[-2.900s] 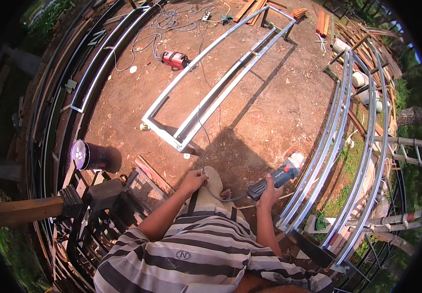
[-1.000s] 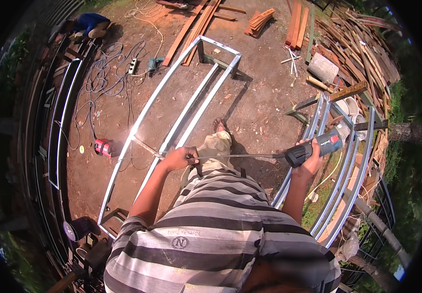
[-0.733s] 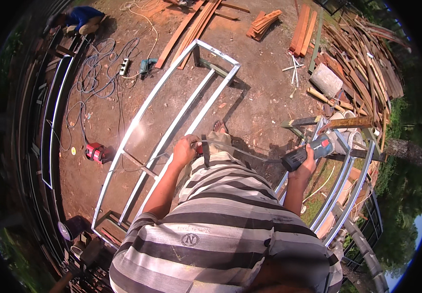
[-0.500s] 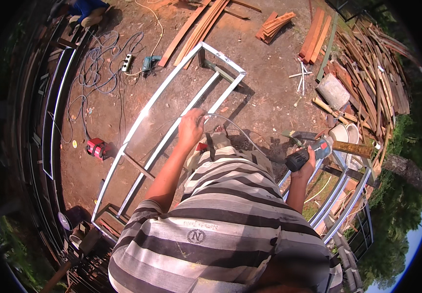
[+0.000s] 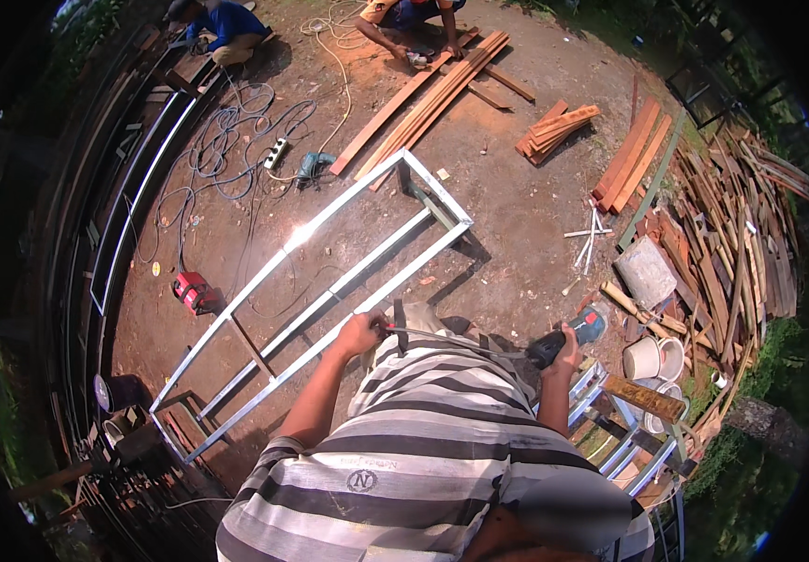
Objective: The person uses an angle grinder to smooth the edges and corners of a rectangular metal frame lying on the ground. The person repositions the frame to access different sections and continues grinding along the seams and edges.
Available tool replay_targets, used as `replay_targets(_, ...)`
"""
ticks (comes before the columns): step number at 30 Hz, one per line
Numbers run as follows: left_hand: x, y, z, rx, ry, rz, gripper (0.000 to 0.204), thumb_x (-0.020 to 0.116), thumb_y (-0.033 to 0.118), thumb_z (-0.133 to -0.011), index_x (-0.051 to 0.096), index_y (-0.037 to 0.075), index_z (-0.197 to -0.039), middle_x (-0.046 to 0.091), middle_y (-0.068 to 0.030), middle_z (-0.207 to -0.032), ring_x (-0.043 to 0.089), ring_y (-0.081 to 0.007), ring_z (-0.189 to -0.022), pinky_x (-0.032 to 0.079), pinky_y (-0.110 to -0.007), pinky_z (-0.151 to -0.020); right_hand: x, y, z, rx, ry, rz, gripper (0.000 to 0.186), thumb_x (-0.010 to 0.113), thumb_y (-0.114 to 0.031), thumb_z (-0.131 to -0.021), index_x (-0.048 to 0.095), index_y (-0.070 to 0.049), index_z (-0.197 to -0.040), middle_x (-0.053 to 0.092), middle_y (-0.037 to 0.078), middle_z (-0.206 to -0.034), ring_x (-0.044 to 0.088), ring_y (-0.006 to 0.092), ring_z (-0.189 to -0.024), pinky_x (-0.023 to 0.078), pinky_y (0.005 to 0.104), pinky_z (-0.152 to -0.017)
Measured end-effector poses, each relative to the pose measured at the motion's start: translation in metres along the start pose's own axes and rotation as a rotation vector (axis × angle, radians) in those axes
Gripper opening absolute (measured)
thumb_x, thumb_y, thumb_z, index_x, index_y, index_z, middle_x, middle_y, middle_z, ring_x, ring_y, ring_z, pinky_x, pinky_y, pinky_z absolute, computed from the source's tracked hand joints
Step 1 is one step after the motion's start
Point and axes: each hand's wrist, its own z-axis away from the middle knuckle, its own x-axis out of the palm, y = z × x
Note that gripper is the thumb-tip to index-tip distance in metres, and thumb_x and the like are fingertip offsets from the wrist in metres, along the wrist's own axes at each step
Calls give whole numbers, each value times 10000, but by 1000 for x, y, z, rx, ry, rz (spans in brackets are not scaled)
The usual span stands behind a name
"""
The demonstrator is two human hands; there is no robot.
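Observation:
My left hand (image 5: 364, 330) is closed on the grey cable (image 5: 442, 337) at waist height, beside the long silver metal frame (image 5: 407, 273) lying diagonally across the ground at left of centre. A grey-blue angle grinder (image 5: 587, 325) is held in my right hand (image 5: 562, 354), its fingers round the black body. Below the grinder, silver rails (image 5: 622, 454) and a weathered wooden beam (image 5: 638, 397) sit at lower right. The cable runs from my left hand across my striped shirt and trousers to the grinder.
Crouching co-workers in blue (image 5: 231, 33) and orange (image 5: 381, 14) are at the top. A red machine (image 5: 196, 292), green drill (image 5: 313, 169), power strip (image 5: 276, 153) and tangled cables lie leftward. Planks (image 5: 437, 103), a scrap-wood pile (image 5: 723, 234) and white buckets (image 5: 641, 359) occupy centre and right.
I have moved forward and turned along the frame, grinder still in hand. My left hand has lowered toward my waist since half a second ago. The orange-clad co-worker has come into view.

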Motion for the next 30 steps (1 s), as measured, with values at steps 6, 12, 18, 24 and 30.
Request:
replay_targets(6, 28, 22, 62, -449, 148, -76, 297, 644, 320, -942, 747, 129, -1143, 761, -202, -1076, 725, -407, -1043, 574, -502, -895, 0, 18, -36, 72, 92, 287, 342, 850, -265, -762, 713, -25, -962, 685, 86, -854, 694, 251, -691, 585, 410, -652)
replay_targets(12, 30, 2, 95, -586, 188, -251, 346, 631, 361, -954, 726, 101, -1162, 754, -250, -1062, 733, -440, -1013, 584, -539, -889, -21, 49, -36, 231, -32, 251, 347, 835, -252, -793, 717, -8, -1010, 706, 96, -879, 709, 271, -707, 603, 436, -673)
replay_targets(18, 42, -93, 46, -697, -130, -211, 382, 579, 294, -972, 742, 93, -1253, 731, -204, -1268, 708, -357, -1196, 572, -475, -984, -63, 86, -44, 234, -135, 276, 238, 763, -297, -851, 687, -103, -966, 688, 65, -832, 689, 285, -663, 604, 441, -652)
replay_targets(24, 76, -221, -32, -709, -167, -343, 725, 595, 380, -1016, 303, 137, -1633, 497, -199, -1579, 528, -396, -1430, 481, -534, -1105, -89, 124, 64, 247, 115, 335, 204, 713, -307, -876, 653, -121, -935, 654, 72, -803, 678, 281, -654, 593, 440, -636)
replay_targets(30, 102, -344, -70, -407, -373, -263, 918, 696, 575, -912, 317, 106, -1604, 600, -207, -1463, 618, -409, -1309, 525, -525, -1046, -126, 172, 211, 273, 424, 461, 239, 720, -267, -869, 621, -68, -958, 629, 114, -772, 679, 307, -684, 602, 444, -663)
